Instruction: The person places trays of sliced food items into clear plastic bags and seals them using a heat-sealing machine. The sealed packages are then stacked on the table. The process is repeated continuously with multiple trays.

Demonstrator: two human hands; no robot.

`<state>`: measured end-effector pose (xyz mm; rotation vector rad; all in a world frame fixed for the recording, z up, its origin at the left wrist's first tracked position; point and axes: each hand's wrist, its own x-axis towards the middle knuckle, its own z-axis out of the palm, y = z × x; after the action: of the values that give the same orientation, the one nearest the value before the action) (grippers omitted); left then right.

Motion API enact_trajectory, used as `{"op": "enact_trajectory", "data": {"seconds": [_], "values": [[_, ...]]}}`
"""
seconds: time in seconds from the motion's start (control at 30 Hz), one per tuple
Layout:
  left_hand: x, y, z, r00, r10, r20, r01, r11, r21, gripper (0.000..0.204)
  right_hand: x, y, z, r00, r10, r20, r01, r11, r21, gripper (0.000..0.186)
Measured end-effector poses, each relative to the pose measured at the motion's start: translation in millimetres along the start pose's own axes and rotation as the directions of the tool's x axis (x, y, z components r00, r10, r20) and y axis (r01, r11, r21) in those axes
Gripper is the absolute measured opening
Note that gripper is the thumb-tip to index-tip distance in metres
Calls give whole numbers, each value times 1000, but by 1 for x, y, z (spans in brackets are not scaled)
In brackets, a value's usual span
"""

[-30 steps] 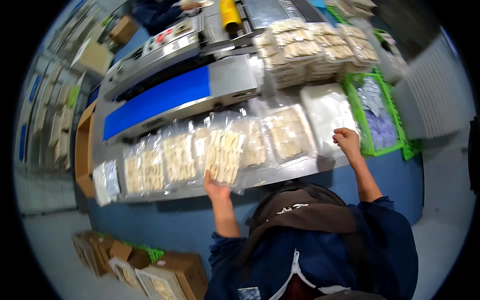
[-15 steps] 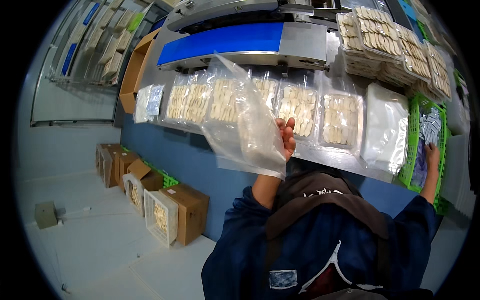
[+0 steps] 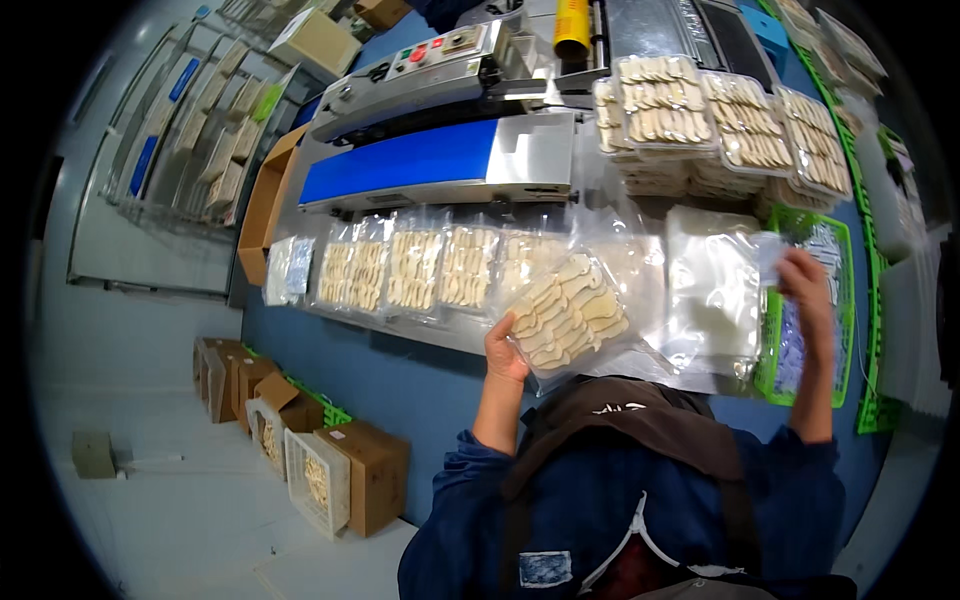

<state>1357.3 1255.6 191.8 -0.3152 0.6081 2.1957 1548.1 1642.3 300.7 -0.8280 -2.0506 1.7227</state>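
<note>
My left hand [image 3: 508, 352] grips the lower left edge of a clear plastic tray [image 3: 570, 312] packed with pale, mushroom-like slices, held tilted above the table's near edge. Clear film shows around this tray. Over at the right, my right hand [image 3: 806, 283] pinches a small whitish packet [image 3: 768, 256], a little blurred by motion. Below that hand stands a green basket [image 3: 848, 320] with striped packets and purple-blue ones inside. A stack of clear plastic bags [image 3: 712, 290] lies just left of the basket.
Several bagged trays [image 3: 414, 268] form a row along the table, before a machine with a blue belt [image 3: 400, 160]. More filled trays [image 3: 668, 100] are piled at the back right. White packets [image 3: 288, 270] and a cardboard box [image 3: 258, 215] are at the left end.
The loose clear bag no longer hangs from my left hand, which now has a filled tray. My right hand has risen out of the green basket with a small packet. The view has shifted.
</note>
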Motion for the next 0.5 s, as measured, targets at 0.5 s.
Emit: {"op": "enact_trajectory", "data": {"seconds": [0.5], "values": [[-17, 13, -34, 996, 76, -36, -80, 987, -136, 51, 55, -39, 238, 839, -73, 539, 135, 988, -75, 26]]}}
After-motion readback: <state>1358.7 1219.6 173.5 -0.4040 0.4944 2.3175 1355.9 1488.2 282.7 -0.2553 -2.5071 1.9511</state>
